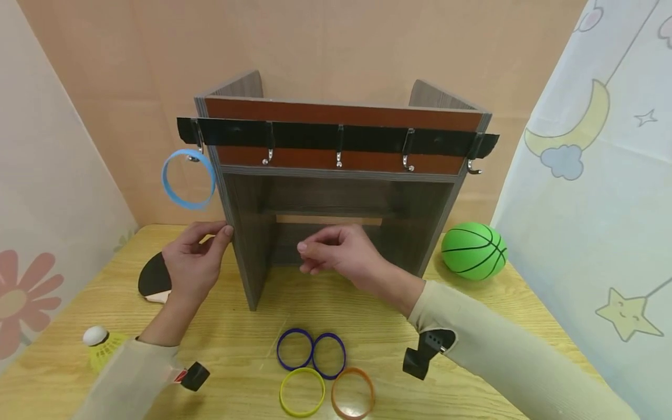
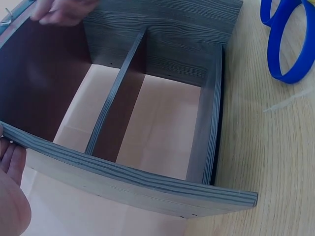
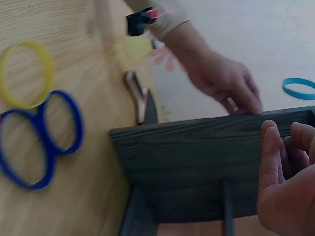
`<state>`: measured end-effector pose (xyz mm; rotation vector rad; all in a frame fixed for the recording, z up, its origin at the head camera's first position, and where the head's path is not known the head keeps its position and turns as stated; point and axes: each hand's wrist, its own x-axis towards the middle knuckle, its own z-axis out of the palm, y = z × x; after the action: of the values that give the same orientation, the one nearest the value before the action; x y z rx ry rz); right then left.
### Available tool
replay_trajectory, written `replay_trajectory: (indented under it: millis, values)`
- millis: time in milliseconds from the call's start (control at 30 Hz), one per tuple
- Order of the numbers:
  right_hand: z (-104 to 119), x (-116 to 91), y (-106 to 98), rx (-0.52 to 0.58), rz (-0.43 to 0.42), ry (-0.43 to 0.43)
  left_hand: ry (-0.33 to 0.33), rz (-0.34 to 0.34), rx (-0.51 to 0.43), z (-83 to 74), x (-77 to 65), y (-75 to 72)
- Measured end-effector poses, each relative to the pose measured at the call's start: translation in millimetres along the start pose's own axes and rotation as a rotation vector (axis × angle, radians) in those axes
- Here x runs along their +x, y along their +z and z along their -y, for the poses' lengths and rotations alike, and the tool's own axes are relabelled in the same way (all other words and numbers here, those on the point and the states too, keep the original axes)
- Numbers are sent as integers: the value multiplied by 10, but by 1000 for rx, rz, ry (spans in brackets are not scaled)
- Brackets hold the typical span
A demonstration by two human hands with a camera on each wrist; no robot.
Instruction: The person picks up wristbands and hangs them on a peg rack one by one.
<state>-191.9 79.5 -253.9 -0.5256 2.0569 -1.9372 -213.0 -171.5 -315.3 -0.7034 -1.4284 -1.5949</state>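
A grey wood-grain shelf unit [image 1: 244,245] stands on the table, with a black strip of metal hooks [image 1: 339,146] across its front. From the leftmost hook hangs a light blue silicone wristband [image 1: 190,205]. My left hand [image 1: 195,262] touches the front edge of the left side panel [image 2: 147,182], below that wristband, fingers bent. In front of the unit's opening, my right hand [image 1: 343,249] hovers with loosely curled fingers and nothing in them. Two dark blue wristbands [image 1: 343,354], a yellow wristband [image 1: 282,396] and an orange wristband [image 1: 370,382] lie on the table nearer to me.
A green ball [image 1: 475,251] sits right of the unit. On the left are a black table tennis paddle [image 1: 153,277], partly behind my left hand, and a yellow shuttlecock [image 1: 102,344]. Patterned walls [image 1: 572,233] stand at both sides of the wooden table [image 1: 472,332].
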Motion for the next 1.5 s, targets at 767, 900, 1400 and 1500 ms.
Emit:
replay_trajectory:
  millis: [767,900,1400,1500]
  values:
    - [-921,-690,-389,-93,68,211,7,24,16,-75,38,0]
    - [-1071,-772,-434,-115,86,220,2,24,41,22,20,-33]
    - [-1417,-928,-518,-213,265,228,10,24,23,91,17,-53]
    - [-1408,-927,-517,-258,282,222,2,25,23,88,18,-61]
